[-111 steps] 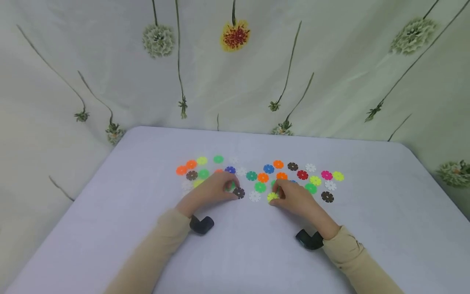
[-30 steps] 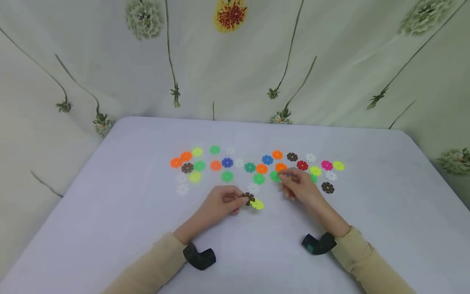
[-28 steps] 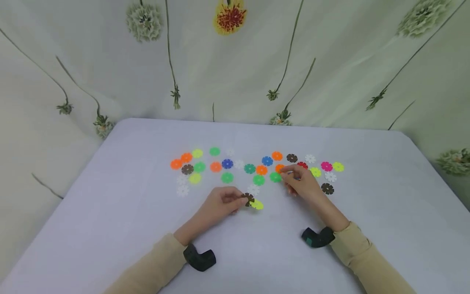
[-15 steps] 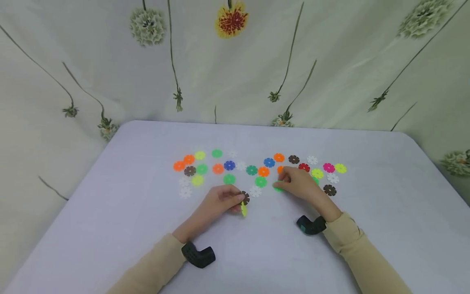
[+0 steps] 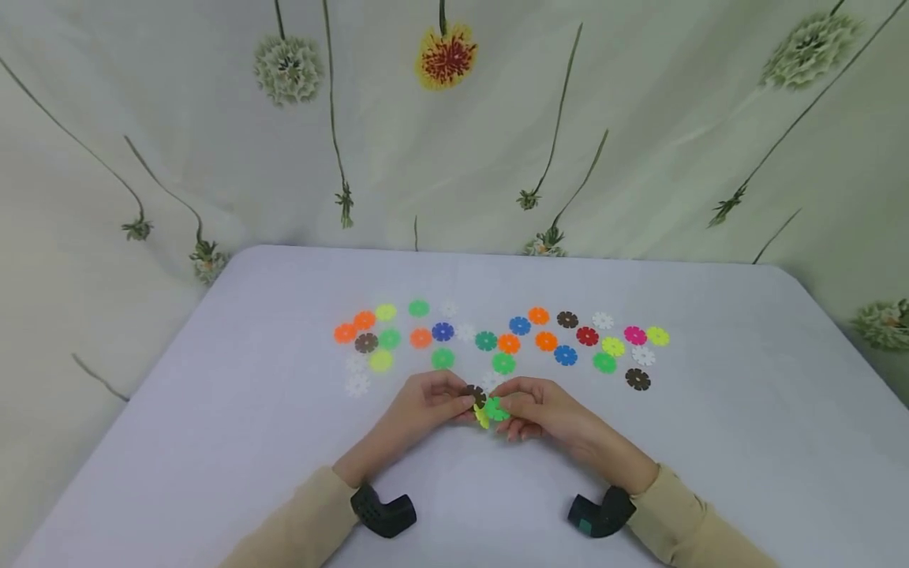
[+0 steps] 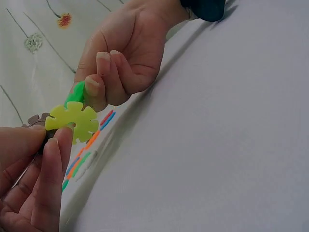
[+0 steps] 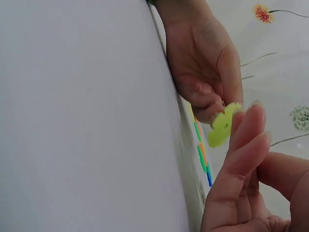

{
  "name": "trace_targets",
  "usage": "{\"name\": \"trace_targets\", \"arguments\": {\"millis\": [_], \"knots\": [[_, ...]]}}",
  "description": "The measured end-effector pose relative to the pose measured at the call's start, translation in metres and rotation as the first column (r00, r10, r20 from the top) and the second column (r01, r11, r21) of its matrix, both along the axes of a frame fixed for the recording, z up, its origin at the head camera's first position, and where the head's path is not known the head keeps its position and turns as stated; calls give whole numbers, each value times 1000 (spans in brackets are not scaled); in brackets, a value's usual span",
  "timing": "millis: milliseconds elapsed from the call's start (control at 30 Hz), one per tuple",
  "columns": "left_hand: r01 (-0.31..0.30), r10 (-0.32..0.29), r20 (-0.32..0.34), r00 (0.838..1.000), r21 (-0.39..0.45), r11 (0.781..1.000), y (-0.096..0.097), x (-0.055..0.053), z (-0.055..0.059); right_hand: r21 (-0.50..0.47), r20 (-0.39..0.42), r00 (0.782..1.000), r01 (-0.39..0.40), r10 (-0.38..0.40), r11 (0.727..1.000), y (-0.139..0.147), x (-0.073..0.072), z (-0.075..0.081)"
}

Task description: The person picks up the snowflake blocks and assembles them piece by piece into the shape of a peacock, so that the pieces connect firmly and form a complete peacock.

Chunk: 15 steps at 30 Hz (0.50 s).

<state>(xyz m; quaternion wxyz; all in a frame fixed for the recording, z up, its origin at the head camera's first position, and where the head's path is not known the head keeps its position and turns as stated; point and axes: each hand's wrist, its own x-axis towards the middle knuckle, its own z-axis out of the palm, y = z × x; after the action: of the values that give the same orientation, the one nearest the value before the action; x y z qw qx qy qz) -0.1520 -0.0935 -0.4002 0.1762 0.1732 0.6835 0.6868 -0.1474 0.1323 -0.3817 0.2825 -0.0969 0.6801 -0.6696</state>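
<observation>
My left hand [image 5: 435,402] pinches a brown notched plastic disc [image 5: 474,394] between thumb and fingers. A yellow notched disc [image 6: 79,121] is joined to the brown one at an angle, its face turned toward the left wrist camera. Close on the right, my right hand [image 5: 543,410] pinches a bright green notched disc [image 5: 497,409], which overlaps the brown and yellow pair in the head view. In the right wrist view the green disc is hidden behind the right fingers [image 7: 241,159], while the yellow disc [image 7: 223,128] shows beyond them.
Several flat discs lie in two loose groups beyond the hands, among them an orange disc [image 5: 509,344], a blue disc [image 5: 566,355] and a brown disc [image 5: 637,379]. A white disc [image 5: 491,382] lies just behind the hands. The white table [image 5: 284,315] meets a flower-print cloth [image 5: 639,158].
The right hand let go of the yellow disc, now joined to the brown one in the left hand. It then picked up a green disc from the table and brought it to that pair.
</observation>
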Motion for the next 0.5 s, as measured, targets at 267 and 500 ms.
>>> {"name": "trace_targets", "arguments": {"millis": [267,500], "knots": [[-34,34,-13,999,-2,999,2,2,0,-121,92,986,148,-138,982,-7,10,-4],[-44,43,-38,998,-35,998,3,2,0,-98,55,984,175,-171,980,-12,11,-3]]}}
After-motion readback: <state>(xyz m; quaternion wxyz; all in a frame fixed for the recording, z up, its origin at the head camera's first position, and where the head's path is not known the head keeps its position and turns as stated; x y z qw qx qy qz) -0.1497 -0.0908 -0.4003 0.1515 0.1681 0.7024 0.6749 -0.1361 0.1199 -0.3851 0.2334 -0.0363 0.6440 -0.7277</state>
